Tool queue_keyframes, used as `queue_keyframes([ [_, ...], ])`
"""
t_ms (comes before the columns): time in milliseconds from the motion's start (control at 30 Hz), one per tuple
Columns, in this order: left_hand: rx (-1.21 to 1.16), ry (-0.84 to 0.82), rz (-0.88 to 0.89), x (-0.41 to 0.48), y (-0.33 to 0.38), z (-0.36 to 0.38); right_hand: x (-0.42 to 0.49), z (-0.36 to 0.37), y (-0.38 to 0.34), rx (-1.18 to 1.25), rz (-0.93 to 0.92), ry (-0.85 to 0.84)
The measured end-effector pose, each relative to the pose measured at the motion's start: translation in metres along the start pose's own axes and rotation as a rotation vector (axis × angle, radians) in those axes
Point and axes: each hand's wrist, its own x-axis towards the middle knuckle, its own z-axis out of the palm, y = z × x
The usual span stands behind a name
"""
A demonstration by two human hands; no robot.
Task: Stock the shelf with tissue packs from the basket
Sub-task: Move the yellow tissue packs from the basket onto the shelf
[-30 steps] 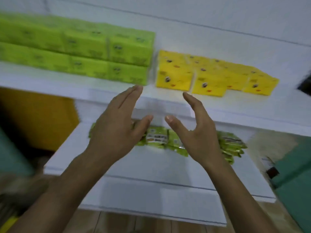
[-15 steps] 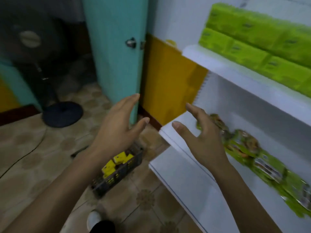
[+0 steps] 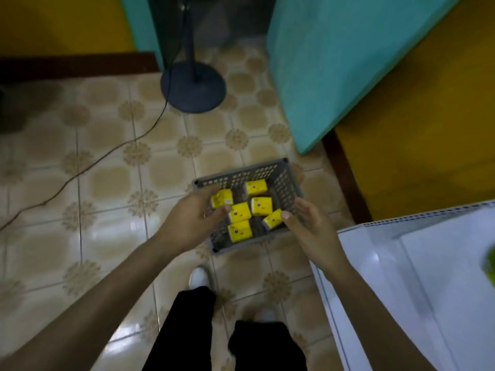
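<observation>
A grey perforated basket stands on the tiled floor and holds several yellow tissue packs. My left hand hovers over the basket's left side with its fingers loosely spread. One yellow pack shows in the gap between that hand's thumb and fingers. My right hand is over the basket's right rim with its fingers relaxed, its thumb close to a tilted pack. Neither hand holds anything. The white shelf fills the lower right corner.
A dark fan base stands on the floor beyond the basket, and its cable trails off to the left. A teal door leans in at the upper right. My legs and a white shoe are just below the basket.
My view has swung from the shelf's green and yellow packs down to the basket on the floor. Both empty hands have dropped from in front of the shelf to just over the basket.
</observation>
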Motion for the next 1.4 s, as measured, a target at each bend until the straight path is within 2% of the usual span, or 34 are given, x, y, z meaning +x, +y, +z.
queue_keyframes([
  [167,-0.377,-0.119,-0.378,0.060,-0.096,0.073,0.107,0.045,0.087,0.042,0.289,-0.103],
  [367,-0.704,0.005,-0.688,0.149,-0.195,0.196,0.253,0.117,0.222,0.054,0.491,-0.167],
  [500,-0.781,0.032,-0.876,0.215,-0.260,0.285,0.335,0.167,0.317,-0.040,0.531,-0.194],
  [667,-0.663,-0.031,-1.001,0.285,-0.350,0.384,0.408,0.213,0.419,-0.087,0.619,-0.228],
  [800,-0.838,-0.011,-1.074,0.307,-0.391,0.443,0.429,0.234,0.462,-0.123,0.629,-0.385],
  [900,-1.023,-0.009,-1.096,0.302,-0.384,0.443,0.422,0.235,0.454,-0.048,0.736,-0.486],
  [1033,-0.959,0.103,-1.088,0.281,-0.333,0.382,0.387,0.194,0.392,-0.090,0.614,-0.339],
  [1100,-0.990,0.117,-1.017,0.258,-0.294,0.340,0.358,0.164,0.351,-0.049,0.531,-0.259],
  [1167,-1.051,0.097,-0.960,0.232,-0.246,0.297,0.323,0.134,0.293,0.034,0.508,-0.250],
  [1267,-1.047,0.099,-0.804,0.196,-0.159,0.215,0.266,0.085,0.202,0.134,0.452,-0.150],
  [1333,-1.036,0.073,-0.689,0.175,-0.115,0.174,0.234,0.060,0.158,0.258,0.415,-0.102],
  [1400,-1.025,0.034,-0.553,0.148,-0.069,0.133,0.189,0.034,0.110,0.433,0.399,-0.129],
])
